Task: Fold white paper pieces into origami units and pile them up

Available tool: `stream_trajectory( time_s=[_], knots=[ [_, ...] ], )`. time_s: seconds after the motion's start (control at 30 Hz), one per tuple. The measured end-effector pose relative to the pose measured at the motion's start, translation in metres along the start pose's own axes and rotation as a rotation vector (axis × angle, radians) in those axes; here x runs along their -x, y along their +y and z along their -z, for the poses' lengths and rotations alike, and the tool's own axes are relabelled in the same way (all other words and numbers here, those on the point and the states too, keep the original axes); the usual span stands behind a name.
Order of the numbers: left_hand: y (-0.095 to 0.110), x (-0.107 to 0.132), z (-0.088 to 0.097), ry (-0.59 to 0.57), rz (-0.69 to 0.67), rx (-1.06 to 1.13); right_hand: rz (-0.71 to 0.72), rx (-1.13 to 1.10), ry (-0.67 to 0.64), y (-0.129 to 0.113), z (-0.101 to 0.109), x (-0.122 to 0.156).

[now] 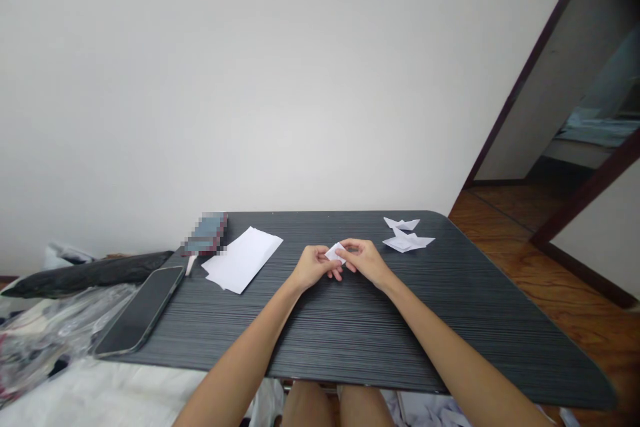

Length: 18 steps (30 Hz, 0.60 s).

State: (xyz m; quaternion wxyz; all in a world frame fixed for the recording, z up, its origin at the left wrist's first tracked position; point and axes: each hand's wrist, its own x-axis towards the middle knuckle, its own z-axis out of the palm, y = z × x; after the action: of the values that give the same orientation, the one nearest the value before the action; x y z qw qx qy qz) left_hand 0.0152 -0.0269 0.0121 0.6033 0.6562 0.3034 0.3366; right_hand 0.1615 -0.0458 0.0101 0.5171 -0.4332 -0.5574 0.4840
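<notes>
A small folded white paper (335,251) is pinched between both hands above the middle of the dark table. My left hand (315,267) grips its left and lower side, fingers closed on it. On the other side, my right hand (364,258) holds the paper between thumb and fingers. Beyond my right hand lie two folded paper boats, one nearer (407,241) and one farther back (401,223). To the left of my hands rests a small stack of white paper sheets (245,259).
A black phone (141,310) lies at the table's left edge. Behind it are a blurred-out box-like item (206,233) and a thin white object (191,265). The dark striped table (350,340) meets a white wall. Plastic-wrapped things (75,320) lie to the left.
</notes>
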Motion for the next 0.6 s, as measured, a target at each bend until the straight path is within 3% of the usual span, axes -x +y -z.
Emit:
stream_trajectory(
  time_s=[0.13, 0.37, 0.47, 0.6],
  knots=[
    [0.0016, 0.0015, -0.0054, -0.049, -0.014, -0.016, -0.032, 0.024, 0.054, -0.0015, -0.0028, 0.0005],
    [-0.0004, 0.0024, -0.0095, 0.047, -0.032, -0.070, 0.025, -0.006, 0.049, -0.0024, -0.0054, 0.0002],
    [-0.0025, 0.0032, -0.0072, 0.144, -0.086, -0.262, 0.070, 0.137, 0.046, -0.0014, -0.0039, 0.0005],
    [-0.0034, 0.0046, -0.0068, 0.333, -0.293, -0.661, 0.218, 0.398, 0.073, -0.0021, -0.0028, 0.0028]
  ],
)
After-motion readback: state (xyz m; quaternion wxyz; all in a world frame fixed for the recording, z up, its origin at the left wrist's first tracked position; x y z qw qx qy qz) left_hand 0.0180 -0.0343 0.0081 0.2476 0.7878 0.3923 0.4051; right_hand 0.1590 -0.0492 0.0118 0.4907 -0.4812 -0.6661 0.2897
